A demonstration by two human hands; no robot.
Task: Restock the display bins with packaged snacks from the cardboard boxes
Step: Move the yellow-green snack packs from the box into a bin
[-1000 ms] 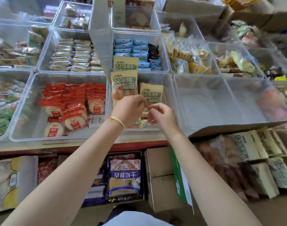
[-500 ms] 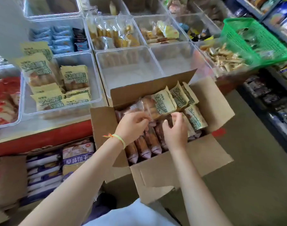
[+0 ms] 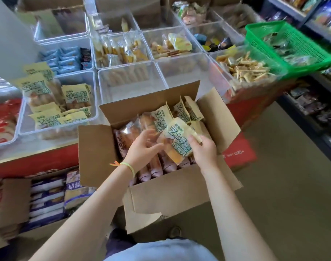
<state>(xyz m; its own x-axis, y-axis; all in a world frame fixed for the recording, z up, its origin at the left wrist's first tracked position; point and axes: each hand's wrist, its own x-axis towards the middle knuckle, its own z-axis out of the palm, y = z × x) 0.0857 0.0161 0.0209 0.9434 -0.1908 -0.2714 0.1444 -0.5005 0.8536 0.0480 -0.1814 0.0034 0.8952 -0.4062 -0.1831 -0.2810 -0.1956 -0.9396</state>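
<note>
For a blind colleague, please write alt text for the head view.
A right hand lifts a yellow-labelled snack pack from an open cardboard box, the left hand open beside it. Clear display bins of snacks lie beyond.

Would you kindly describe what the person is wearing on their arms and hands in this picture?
Both forearms are bare, with no sleeves reaching into view and no gloves. The left hand has a thin yellow-green band around its wrist, with a small orange tassel or knot at the outer side. The right hand shows no band, watch or ring that can be made out.
</note>
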